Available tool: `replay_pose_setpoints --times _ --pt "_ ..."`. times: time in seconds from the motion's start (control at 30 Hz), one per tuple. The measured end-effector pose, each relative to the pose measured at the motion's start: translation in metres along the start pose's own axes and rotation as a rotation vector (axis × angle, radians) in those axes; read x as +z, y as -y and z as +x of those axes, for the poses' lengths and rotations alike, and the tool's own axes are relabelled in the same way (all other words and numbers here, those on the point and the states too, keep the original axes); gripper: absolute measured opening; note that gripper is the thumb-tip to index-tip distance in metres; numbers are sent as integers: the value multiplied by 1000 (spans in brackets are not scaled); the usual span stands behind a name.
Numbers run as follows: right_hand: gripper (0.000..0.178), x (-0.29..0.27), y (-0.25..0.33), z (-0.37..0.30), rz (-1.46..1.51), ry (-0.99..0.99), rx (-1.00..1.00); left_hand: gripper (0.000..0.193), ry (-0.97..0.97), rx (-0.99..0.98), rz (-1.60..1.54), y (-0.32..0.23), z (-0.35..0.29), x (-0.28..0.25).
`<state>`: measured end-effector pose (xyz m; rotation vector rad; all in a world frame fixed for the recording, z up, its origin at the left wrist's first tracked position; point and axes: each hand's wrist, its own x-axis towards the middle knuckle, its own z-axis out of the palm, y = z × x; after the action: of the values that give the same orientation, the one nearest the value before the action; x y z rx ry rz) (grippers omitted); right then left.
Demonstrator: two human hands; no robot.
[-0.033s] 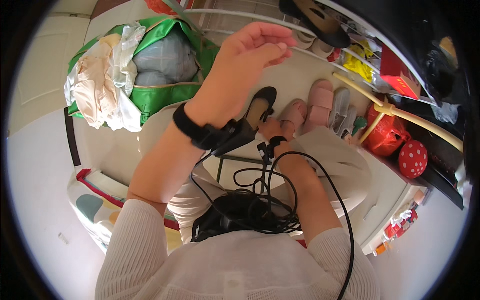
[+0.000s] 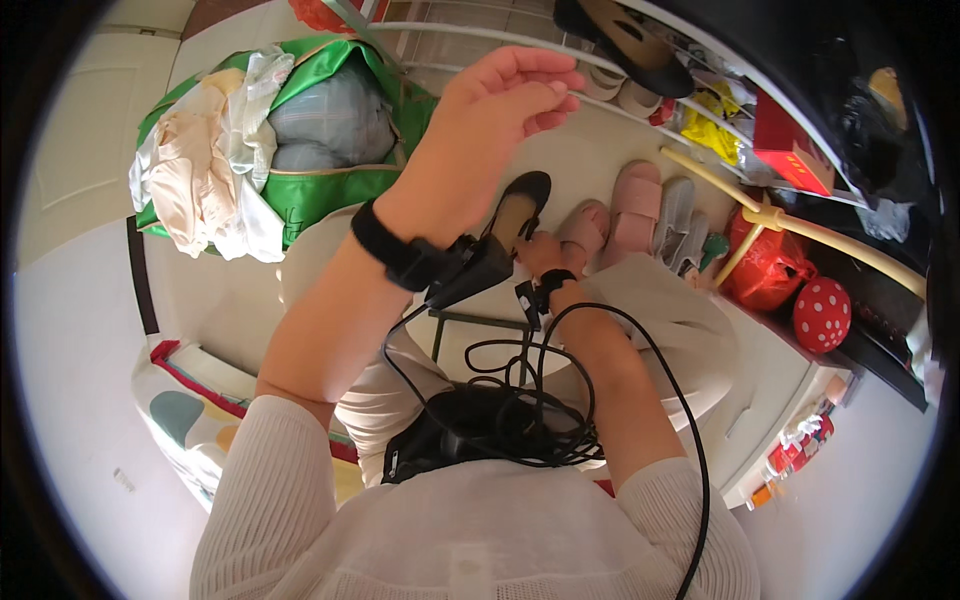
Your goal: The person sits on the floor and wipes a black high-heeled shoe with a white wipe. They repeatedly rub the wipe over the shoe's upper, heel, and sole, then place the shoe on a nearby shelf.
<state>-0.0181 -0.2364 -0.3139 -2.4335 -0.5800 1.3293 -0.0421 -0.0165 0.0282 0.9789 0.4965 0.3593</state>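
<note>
A black flat shoe [image 2: 514,214] with a tan insole is on the floor in front of me, toe pointing away. My right hand [image 2: 542,254] is down at its right side, with fingers closed on the shoe's edge. My left hand [image 2: 512,92] is raised in front of the shoe rack, its fingers loosely bent and apart, with nothing visible in it. Another black flat shoe [image 2: 625,45] rests on the white shoe rack [image 2: 470,35] beyond that hand. Pink slippers [image 2: 633,215] stand on the floor to the right of my right hand.
A green bag [image 2: 330,183] stuffed with clothes stands at the left. Grey shoes [image 2: 675,215], a yellow pole [image 2: 850,236], a red plastic bag [image 2: 770,265] and a red dotted ball [image 2: 823,315] are at the right. A black cable [image 2: 690,430] loops over my lap.
The view has shifted very slightly, and my left hand sits a touch lower. My right hand stays at the shoe.
</note>
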Motion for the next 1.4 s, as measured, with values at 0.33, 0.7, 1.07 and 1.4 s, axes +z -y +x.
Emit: replay_pose_setpoints --times 0.33,0.7,1.07,1.4 --pt "32 -146 93 -113 120 -237 -236 33 -289 -217 -558 36 -10 6" --pt "28 -203 129 -235 226 -742 -664 36 -290 40 -568 -17 -124 15" --pt "15 -240 183 -337 317 -865 -967 35 -299 91 -372 -39 -189 18" --pt "13 -235 191 -304 277 -891 -986 35 -298 102 -348 -28 -178 18"
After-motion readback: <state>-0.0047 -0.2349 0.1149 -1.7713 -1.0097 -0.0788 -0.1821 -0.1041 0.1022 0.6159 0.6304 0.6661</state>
